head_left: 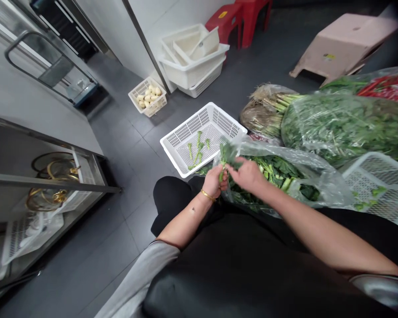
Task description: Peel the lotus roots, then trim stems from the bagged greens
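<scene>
My left hand [215, 180] is closed round the stalk of a leafy green vegetable [224, 160], whose leaves point up and are blurred. My right hand [247, 173] meets the same vegetable from the right, its fingers pinched at the leaves. Just beyond my hands lies a white perforated basket [179, 154] with several trimmed green stems [199, 150] in it. Under and beside my right hand is an open clear plastic bag [331, 183] full of leafy greens [275, 170].
At the right are a second white basket [389, 176], bagged greens [348, 123] and rooted stalks [263, 110]. Farther off stand a small basket of pale vegetables [149, 97], stacked white tubs [185, 70], a pink stool [345, 39] and red stools [223, 20]. A metal shelf [109, 188] is left.
</scene>
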Available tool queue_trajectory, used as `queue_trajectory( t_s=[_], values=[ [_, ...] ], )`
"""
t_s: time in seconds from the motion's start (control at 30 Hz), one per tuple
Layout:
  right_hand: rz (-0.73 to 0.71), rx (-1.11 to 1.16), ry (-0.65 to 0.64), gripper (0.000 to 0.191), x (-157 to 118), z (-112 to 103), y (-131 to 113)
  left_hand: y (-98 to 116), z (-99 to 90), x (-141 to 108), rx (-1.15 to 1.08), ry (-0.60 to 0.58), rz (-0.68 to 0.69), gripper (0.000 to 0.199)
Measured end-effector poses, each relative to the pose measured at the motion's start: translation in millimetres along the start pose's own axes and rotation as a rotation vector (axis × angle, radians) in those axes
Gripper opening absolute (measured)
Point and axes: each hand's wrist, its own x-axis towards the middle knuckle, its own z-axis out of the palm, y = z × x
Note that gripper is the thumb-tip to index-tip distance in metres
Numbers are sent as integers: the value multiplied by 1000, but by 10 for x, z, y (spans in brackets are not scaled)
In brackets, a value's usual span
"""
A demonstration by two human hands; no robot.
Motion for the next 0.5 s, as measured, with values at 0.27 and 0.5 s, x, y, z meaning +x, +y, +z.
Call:
queue_trajectory(
  t_s=[0.27,0.5],
  values=[
    [143,526,-173,42,-90,-42,70,268,-164,-96,-216,-317,-325,46],
    [212,762,-320,43,213,-282,95,103,-108,-141,-48,-482,-417,50]
  ],
)
